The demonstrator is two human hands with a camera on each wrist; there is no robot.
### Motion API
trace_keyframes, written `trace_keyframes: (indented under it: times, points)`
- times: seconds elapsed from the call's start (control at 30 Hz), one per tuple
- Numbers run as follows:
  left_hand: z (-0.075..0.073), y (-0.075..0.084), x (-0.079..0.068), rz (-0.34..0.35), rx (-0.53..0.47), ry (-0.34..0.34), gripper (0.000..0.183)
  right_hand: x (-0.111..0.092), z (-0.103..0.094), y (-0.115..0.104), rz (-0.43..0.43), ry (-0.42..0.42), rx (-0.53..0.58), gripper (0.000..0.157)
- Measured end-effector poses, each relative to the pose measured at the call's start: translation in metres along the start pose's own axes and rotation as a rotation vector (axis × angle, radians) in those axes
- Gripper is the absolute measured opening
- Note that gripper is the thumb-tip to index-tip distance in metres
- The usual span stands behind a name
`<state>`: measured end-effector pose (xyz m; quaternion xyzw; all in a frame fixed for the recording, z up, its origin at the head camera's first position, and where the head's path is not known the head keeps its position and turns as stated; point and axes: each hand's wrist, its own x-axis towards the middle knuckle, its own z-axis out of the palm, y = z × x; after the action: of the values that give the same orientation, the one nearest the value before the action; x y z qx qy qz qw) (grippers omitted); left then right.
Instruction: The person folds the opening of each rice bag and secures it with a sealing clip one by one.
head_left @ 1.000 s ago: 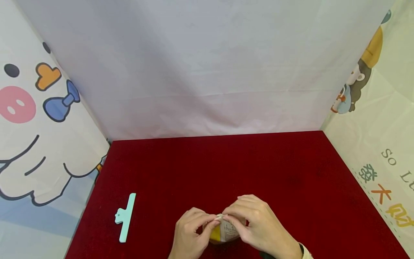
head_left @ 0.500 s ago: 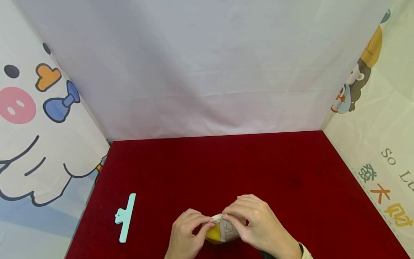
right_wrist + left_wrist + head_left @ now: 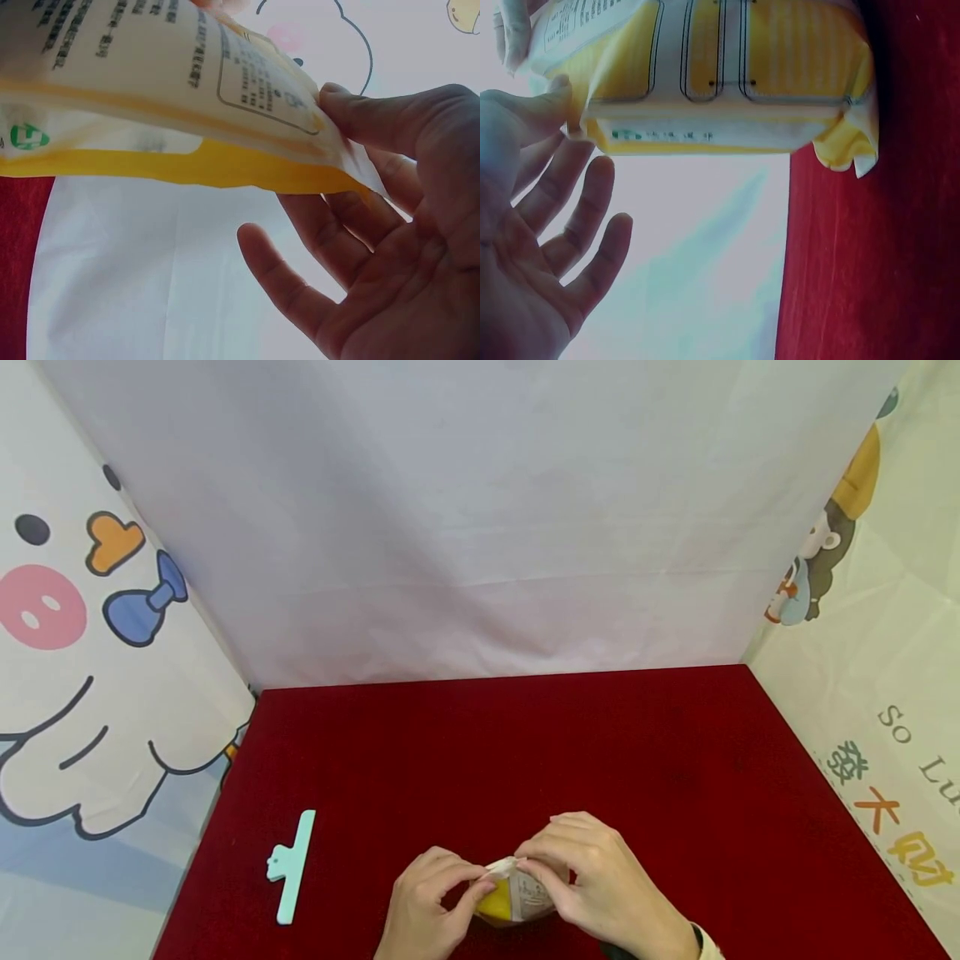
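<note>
Close to the near edge of the table, a yellow and white printed packaging bag [image 3: 495, 903] stands between my two hands. My left hand [image 3: 429, 902] pinches its top edge at the left, between thumb and index finger. At the other end of that edge, my right hand [image 3: 603, 881] pinches with thumb and fingers. A strip of white top edge shows between them. In the left wrist view, the other fingers of the left hand [image 3: 547, 225] spread loosely below the bag [image 3: 727, 56]. Printed text covers the bag [image 3: 150, 90] in the right wrist view. A mint-green sealing clip [image 3: 295, 867] lies untouched at the left.
Dark red cloth covers the table [image 3: 510, 743]. A plain white curtain [image 3: 480, 527] hangs behind it. Cartoon-printed sheets stand along the left side [image 3: 67, 693] and the right side [image 3: 885, 652].
My left hand has slid a little to the left along the bag's top edge, so more of the white edge shows. The right hand stays almost still, and the clip lies where it was.
</note>
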<state>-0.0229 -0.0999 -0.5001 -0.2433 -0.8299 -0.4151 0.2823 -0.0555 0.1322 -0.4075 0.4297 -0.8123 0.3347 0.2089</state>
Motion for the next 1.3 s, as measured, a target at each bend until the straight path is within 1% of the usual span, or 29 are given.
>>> trace_keyframes:
  times: [0.1, 0.23, 0.43, 0.5, 0.53, 0.6, 0.63, 0.73, 0.77, 0.83, 0.9, 0.97, 1.1, 1.23, 1.3]
  points:
    - [-0.002, -0.002, -0.002, 0.009, 0.002, -0.011, 0.015, 0.0, 0.0, 0.0, 0.002, -0.001, 0.003, 0.023]
    - [-0.001, -0.006, -0.003, 0.024, -0.002, -0.014, 0.008, 0.0, 0.0, 0.001, 0.01, -0.006, 0.009, 0.022]
    - [0.002, -0.009, -0.003, 0.082, -0.003, 0.042, 0.023, -0.001, 0.001, 0.002, -0.009, 0.006, 0.006, 0.021]
    - [0.003, -0.01, -0.003, 0.093, 0.007, 0.057, 0.022, -0.001, 0.002, 0.003, -0.004, 0.002, 0.004, 0.02]
    - [0.003, -0.01, -0.002, 0.093, 0.013, 0.063, 0.018, -0.001, 0.002, 0.003, 0.001, -0.002, 0.004, 0.018]
    - [0.003, -0.008, -0.002, 0.067, 0.026, 0.072, 0.009, -0.002, 0.003, 0.003, 0.012, -0.01, 0.005, 0.016]
    - [0.003, -0.007, -0.002, 0.041, 0.031, 0.076, 0.008, -0.002, 0.003, 0.003, 0.016, -0.012, 0.005, 0.015]
    - [0.001, -0.001, -0.002, -0.061, 0.024, 0.08, 0.021, -0.002, 0.003, 0.003, 0.024, -0.016, 0.004, 0.009]
    - [0.001, 0.0, -0.002, -0.094, 0.017, 0.08, 0.023, -0.002, 0.003, 0.003, 0.02, -0.01, 0.001, 0.011]
    - [0.001, 0.002, -0.002, -0.135, -0.002, 0.076, 0.025, -0.001, 0.003, 0.002, 0.031, -0.01, -0.002, 0.012]
    - [0.001, 0.003, -0.002, -0.135, -0.009, 0.073, 0.025, 0.0, 0.002, 0.002, 0.029, -0.004, -0.003, 0.016]
    - [0.001, 0.002, -0.003, -0.112, 0.001, 0.068, 0.026, 0.0, 0.002, 0.002, 0.031, -0.002, -0.002, 0.019]
    - [0.0, 0.003, -0.003, -0.074, 0.044, 0.053, 0.027, 0.0, 0.001, 0.003, 0.027, -0.002, 0.003, 0.017]
    - [-0.003, 0.003, -0.003, -0.07, 0.073, 0.033, 0.026, -0.001, 0.001, 0.003, 0.031, -0.004, 0.004, 0.016]
    - [-0.004, 0.003, -0.003, -0.061, 0.083, 0.034, 0.025, -0.001, 0.001, 0.004, 0.033, -0.005, 0.006, 0.012]
